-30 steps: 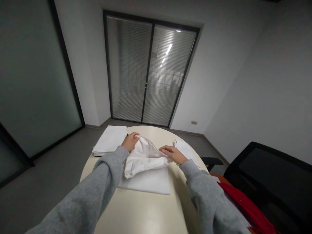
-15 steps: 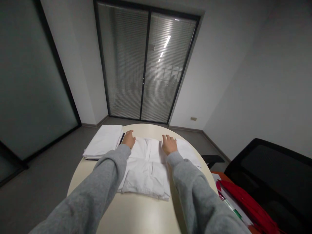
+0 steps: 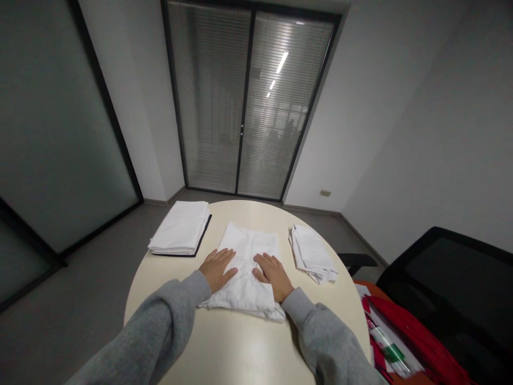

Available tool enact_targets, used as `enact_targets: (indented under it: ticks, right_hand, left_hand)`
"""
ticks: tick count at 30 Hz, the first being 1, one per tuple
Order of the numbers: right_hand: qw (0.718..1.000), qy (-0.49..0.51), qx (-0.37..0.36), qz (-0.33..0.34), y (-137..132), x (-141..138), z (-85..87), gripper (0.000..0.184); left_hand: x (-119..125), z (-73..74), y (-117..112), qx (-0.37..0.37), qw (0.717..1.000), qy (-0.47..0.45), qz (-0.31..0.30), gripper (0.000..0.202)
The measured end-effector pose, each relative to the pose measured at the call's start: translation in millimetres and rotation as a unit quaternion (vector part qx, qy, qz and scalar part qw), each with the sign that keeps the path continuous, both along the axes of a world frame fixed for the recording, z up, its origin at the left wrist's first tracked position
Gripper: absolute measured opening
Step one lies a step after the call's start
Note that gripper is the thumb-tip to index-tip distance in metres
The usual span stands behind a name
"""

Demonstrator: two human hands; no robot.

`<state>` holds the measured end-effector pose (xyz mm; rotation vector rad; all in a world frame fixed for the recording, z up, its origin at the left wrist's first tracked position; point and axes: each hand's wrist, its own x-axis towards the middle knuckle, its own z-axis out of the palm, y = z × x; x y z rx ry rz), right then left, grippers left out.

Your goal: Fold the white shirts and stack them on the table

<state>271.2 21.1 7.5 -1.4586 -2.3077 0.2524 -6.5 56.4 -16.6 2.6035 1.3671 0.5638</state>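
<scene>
A white garment (image 3: 246, 297), partly folded, lies in the middle of the round table with its near edge rumpled. My left hand (image 3: 218, 267) rests flat on its left side, fingers spread and pointing forward. On the right side of the cloth lies my right hand (image 3: 274, 275), palm down with the fingers stretched out. Neither hand grips the fabric. To the left sits a neat stack of folded white cloth (image 3: 180, 227) on a thin black board or folder (image 3: 203, 235). Another folded white cloth (image 3: 313, 254), less even, is to the right.
The round cream table (image 3: 248, 353) has its far rim before a glass door with blinds (image 3: 212, 107). At the right stands a black mesh chair (image 3: 452, 289) with an orange seat, holding a red bag (image 3: 417, 331) and a clear item with a green label (image 3: 393, 353).
Both hands have come back toward me from the far end of the garment and now press on its middle. The view has shifted slightly, showing the right-hand cloth in full.
</scene>
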Motion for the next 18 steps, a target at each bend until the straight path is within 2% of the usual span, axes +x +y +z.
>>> enact_targets:
  ticks: [4,8,13,16,18]
  right_hand:
    - [0.999,0.017,0.028,-0.022,2,5,7.2,0.039]
    - [0.997,-0.064,0.009,-0.040,5,4,25.2,0.036]
    - [0.983,-0.146,-0.074,-0.088,41,-5,48.8,0.034]
    - [0.980,-0.154,-0.069,-0.108,62,-11,67.5,0.025]
    - [0.980,-0.157,-0.043,-0.116,67,-14,84.8,0.022]
  left_hand:
    - [0,-0.6,10,-0.001,1.000,-0.010,0.009,0.054]
    - [9,10.7,16,-0.016,1.000,0.000,0.015,0.049]
    - [32,41.8,39,-0.082,0.995,0.039,0.050,0.040]
    - [41,66.7,62,-0.101,0.991,0.043,0.072,0.038]
    - [42,88.6,75,-0.096,0.992,0.038,0.079,0.034]
